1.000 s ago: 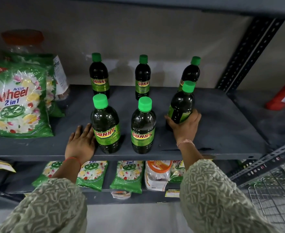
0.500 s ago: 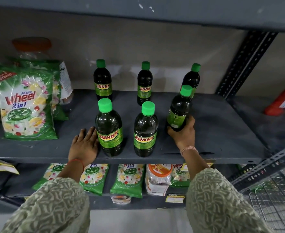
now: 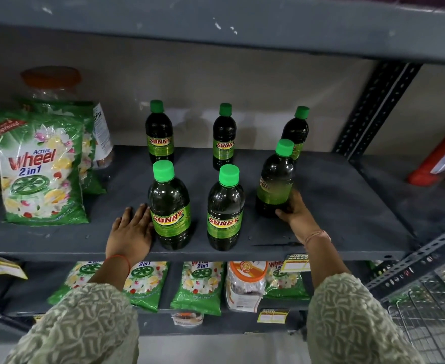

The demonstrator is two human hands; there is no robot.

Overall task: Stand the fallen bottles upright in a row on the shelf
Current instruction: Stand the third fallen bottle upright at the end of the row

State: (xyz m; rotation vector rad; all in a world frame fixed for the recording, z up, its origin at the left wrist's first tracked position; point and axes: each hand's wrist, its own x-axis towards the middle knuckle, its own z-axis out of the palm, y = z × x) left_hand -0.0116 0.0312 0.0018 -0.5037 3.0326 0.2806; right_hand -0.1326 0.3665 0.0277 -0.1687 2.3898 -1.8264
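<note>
Several dark green "Sunny" bottles with bright green caps stand upright on the grey shelf, in a back row and a front row. My right hand grips the base of the front right bottle, which stands almost upright with its label turned away to the left. The front middle bottle and front left bottle stand free. My left hand lies flat on the shelf, fingers spread, its edge touching the front left bottle. Behind stand three more bottles.
Green "Wheel" detergent packs stand at the shelf's left, a jar with an orange lid behind them. A slotted metal upright bounds the right side. More packs and a jar fill the lower shelf. A wire basket sits low right.
The front right bottle has been tipped from a lean to nearly upright and turned under my right hand. My left hand has stayed flat on the shelf. The camera has shifted slightly.
</note>
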